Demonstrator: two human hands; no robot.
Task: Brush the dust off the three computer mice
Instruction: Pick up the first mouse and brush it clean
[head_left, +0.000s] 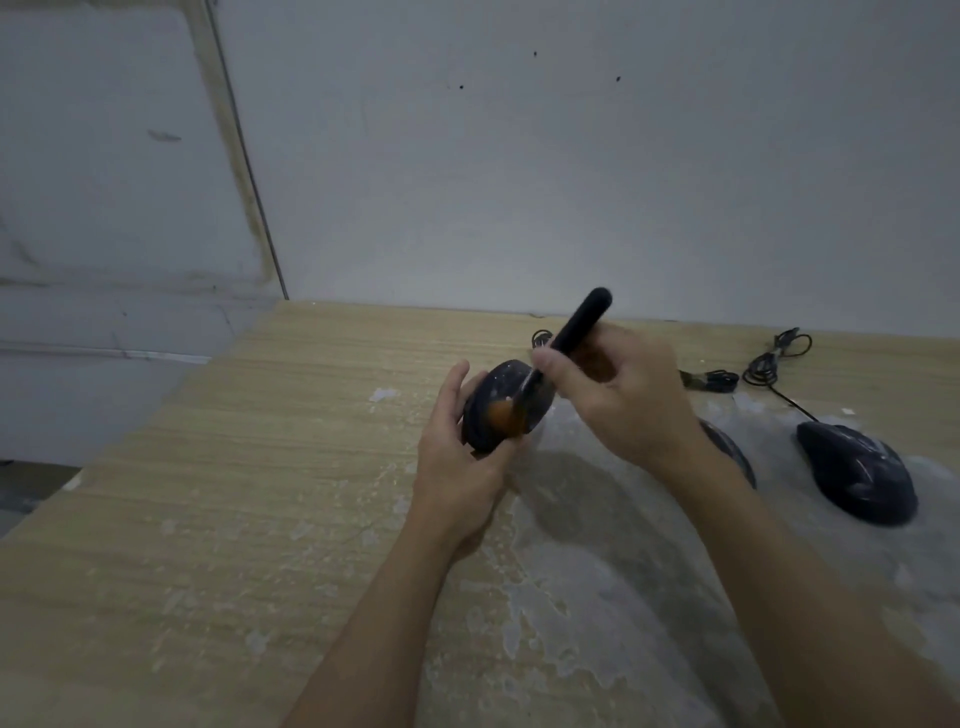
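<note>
My left hand (457, 457) holds a dark computer mouse (501, 405) up off the wooden table (234, 467). My fingers curl round its left side and my thumb wraps the near end, so the mouse sits tight in my hand, tipped up on its side with its top facing my right hand. White dust specks show on its dark shell.

My right hand (618, 400) pinches a small brush (563, 345). My thumb and fingers are closed round the black handle, low down near the shiny metal band. The handle sticks up and away from me, past my fingers. The orange bristles (506, 415) press on the mouse that my left hand holds, near the middle of its shell. They look a bit blurred.

Just to the right of my right wrist, a second mouse (727, 447) lies on the table. My arm hides most of it, so I see only a dark edge. Farther right lies a third mouse (860, 475), dark and dusty, flat on the table. Its thin black cord (774, 364) runs back from it to a bundle of loops beyond my right hand. Another small cord bundle (719, 380) lies just past my right hand.

Pale dust (597, 571) covers the table under my arms and round the two mice on the right. A grey wall (519, 156) stands behind the table.
</note>
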